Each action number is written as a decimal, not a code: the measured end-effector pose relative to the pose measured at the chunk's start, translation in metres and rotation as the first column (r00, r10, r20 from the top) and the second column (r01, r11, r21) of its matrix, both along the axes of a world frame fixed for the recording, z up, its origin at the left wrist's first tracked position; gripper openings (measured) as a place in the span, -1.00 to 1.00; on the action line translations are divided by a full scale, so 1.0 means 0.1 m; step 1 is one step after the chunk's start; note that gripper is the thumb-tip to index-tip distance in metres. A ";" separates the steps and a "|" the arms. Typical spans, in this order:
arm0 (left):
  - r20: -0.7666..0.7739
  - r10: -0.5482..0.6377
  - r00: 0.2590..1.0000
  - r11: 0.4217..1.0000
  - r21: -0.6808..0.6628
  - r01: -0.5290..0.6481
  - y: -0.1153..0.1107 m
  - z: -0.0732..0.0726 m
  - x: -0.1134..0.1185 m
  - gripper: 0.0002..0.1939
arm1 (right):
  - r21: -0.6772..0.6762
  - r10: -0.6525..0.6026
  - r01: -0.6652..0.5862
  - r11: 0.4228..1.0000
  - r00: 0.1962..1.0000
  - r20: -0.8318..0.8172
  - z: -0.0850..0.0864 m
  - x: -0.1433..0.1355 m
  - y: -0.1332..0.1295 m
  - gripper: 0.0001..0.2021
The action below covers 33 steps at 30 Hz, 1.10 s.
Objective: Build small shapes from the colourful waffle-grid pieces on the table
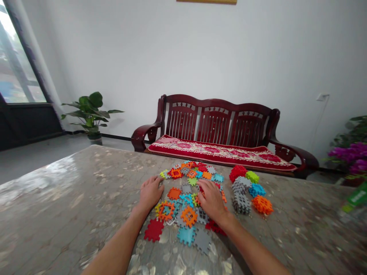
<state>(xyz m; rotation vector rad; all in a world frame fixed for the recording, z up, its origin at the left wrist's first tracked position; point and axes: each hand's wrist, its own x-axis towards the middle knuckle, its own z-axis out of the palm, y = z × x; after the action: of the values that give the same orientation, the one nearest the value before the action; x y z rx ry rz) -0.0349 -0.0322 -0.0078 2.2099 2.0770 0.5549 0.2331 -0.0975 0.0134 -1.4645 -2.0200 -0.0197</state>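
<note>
My left hand [151, 191] rests palm down on the table, at the left edge of a loose spread of puzzle-edged plastic building tiles. Its fingers lie out flat and hold nothing. On the right side of the spread, my right hand [211, 198] lies over several tiles, fingers apart and fingertips partly hidden. Between the hands are an orange tile [174, 193], a grey tile [186, 188] and a blue one. Closer to me lie a red tile [154, 230], a light blue tile [186, 235], a grey tile [202, 241] and an orange window-frame tile [189, 216].
Sorted tile stacks stand to the right: red [237, 173], lime green [252, 176], blue [257, 190], orange [262, 205] and grey [241, 203]. A patterned cloth covers the table [71, 206]. Beyond it is a wooden bench [215, 118]. A green-labelled bottle [357, 198] is at far right.
</note>
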 end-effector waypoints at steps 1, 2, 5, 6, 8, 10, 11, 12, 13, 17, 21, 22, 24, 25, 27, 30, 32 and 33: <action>0.005 0.002 1.000 1.000 0.003 -0.002 0.00 -0.01 0.00 -0.60 | -0.032 -0.011 0.012 0.999 0.999 0.036 0.00 -0.06 0.09 -0.60; 0.009 0.003 1.000 1.000 0.005 -0.003 0.01 -0.02 0.00 -0.60 | -0.066 -0.015 0.020 0.998 0.997 0.075 0.01 -0.11 0.18 -0.59; 0.019 0.003 1.000 1.000 0.006 -0.003 0.01 -0.03 0.00 -0.61 | -0.154 -0.009 0.037 0.987 0.984 0.180 0.02 -0.27 0.45 -0.55; 0.024 0.003 1.000 1.000 0.006 -0.003 0.01 -0.04 0.00 -0.61 | -0.176 -0.011 0.048 0.983 0.978 0.207 0.03 -0.30 0.54 -0.54; 0.031 0.003 1.000 1.000 0.006 -0.004 0.02 -0.04 -0.01 -0.61 | -0.214 -0.018 0.072 0.974 0.969 0.245 0.04 -0.36 0.70 -0.52; 0.035 -0.004 0.999 1.000 0.003 0.004 0.03 -0.05 -0.03 -0.61 | -0.256 -0.012 0.084 0.963 0.963 0.271 0.04 -0.38 0.82 -0.52; 0.040 -0.014 0.999 1.000 0.000 0.014 0.04 -0.05 -0.04 -0.61 | -0.275 0.000 0.081 0.958 0.960 0.282 0.05 -0.39 0.86 -0.53; 0.050 -0.023 0.998 1.000 -0.005 0.023 0.06 -0.05 -0.05 -0.60 | -0.290 0.015 0.074 0.954 0.956 0.291 0.05 -0.38 0.88 -0.54; 0.065 -0.028 0.998 1.000 -0.009 0.028 0.07 -0.05 -0.06 -0.59 | -0.298 0.028 0.065 0.952 0.954 0.299 0.05 -0.37 0.88 -0.56; 0.106 0.008 0.994 1.000 -0.019 -0.006 0.11 -0.05 -0.06 -0.51 | -0.274 0.098 -0.009 0.962 0.945 0.312 0.08 -0.34 0.71 -0.67; 0.073 0.039 0.997 0.999 -0.039 -0.036 0.11 -0.03 -0.01 -0.44 | -0.269 0.171 -0.095 0.958 0.946 0.275 0.14 -0.33 0.57 -0.75; 0.060 0.038 0.997 0.998 -0.044 -0.036 0.10 -0.03 0.00 -0.43 | -0.276 0.149 -0.075 0.958 0.955 0.255 0.16 -0.33 0.58 -0.73; 0.032 0.031 0.999 0.998 -0.049 -0.029 0.09 -0.02 0.02 -0.42 | -0.284 0.076 -0.010 0.959 0.972 0.224 0.18 -0.35 0.67 -0.69; 0.017 0.027 0.999 0.998 -0.050 -0.026 0.08 -0.02 0.02 -0.43 | -0.281 0.041 0.022 0.959 0.976 0.215 0.19 -0.36 0.75 -0.69; -0.011 0.018 1.000 0.999 -0.045 -0.018 0.07 -0.02 0.03 -0.45 | -0.265 0.000 0.056 0.963 0.978 0.208 0.21 -0.41 0.93 -0.67; -0.034 0.013 0.999 0.999 -0.039 -0.014 0.06 -0.02 0.04 -0.47 | -0.254 -0.015 0.070 0.965 0.977 0.211 0.24 -0.53 1.23 -0.59; -0.032 0.017 0.999 0.999 -0.042 -0.019 0.06 -0.02 0.05 -0.46 | -0.260 0.005 0.055 0.964 0.975 0.223 0.24 -0.62 1.41 -0.55; -0.028 0.021 0.999 0.999 -0.044 -0.023 0.06 -0.01 0.05 -0.45 | -0.267 0.020 0.043 0.963 0.973 0.230 0.23 -0.67 1.47 -0.55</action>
<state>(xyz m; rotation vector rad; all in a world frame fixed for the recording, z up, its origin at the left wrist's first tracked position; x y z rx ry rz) -0.0294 -0.0263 -0.0087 2.1852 2.1078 0.4782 0.1658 0.0498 0.0368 -1.7101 -2.2727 0.0890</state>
